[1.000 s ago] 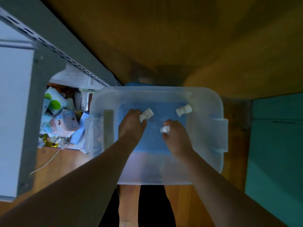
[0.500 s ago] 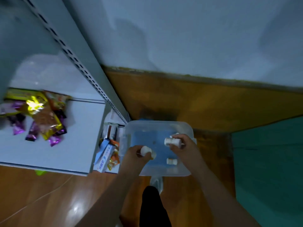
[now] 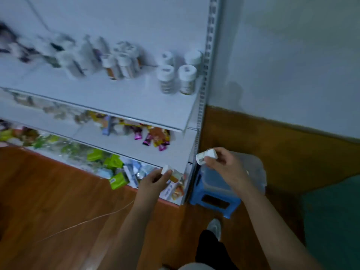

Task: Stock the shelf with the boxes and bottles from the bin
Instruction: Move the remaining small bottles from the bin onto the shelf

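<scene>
While the left hand grips one white-capped bottle, the right hand grips another bottle beside the shelf.

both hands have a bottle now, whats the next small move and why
Probably raise the right hand and stand its small white barcoded bottle beside the four white-capped bottles on the white upper shelf. Bare shelf shows in front of that group, and it lies on the right hand's side. The left hand grips another white-capped bottle, lower down.
</scene>
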The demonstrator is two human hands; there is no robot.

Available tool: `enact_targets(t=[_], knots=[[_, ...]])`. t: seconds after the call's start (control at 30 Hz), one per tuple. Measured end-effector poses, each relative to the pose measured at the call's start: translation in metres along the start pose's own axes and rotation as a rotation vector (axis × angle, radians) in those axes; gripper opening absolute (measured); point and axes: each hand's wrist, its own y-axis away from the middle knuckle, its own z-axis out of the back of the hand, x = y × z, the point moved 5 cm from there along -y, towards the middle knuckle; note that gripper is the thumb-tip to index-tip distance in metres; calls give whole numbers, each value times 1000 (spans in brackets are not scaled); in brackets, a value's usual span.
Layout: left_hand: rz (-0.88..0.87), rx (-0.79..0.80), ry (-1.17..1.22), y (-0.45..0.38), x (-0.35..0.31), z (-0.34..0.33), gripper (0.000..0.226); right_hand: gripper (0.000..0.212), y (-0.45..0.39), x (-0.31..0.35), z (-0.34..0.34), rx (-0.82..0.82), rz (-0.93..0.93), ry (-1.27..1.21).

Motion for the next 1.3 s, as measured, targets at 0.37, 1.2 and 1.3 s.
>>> enact_targets(t=[0.37, 1.2, 1.3], knots=[[-168, -430, 515, 120, -22, 233, 28, 44, 42, 129, -251, 470, 268, -56], [-196, -846, 472, -17, -91, 608, 22, 48, -149, 274, -676, 846, 293, -158], [-176, -868, 471, -39, -87, 646, 24, 42, -176, 281, -721, 852, 285, -151]])
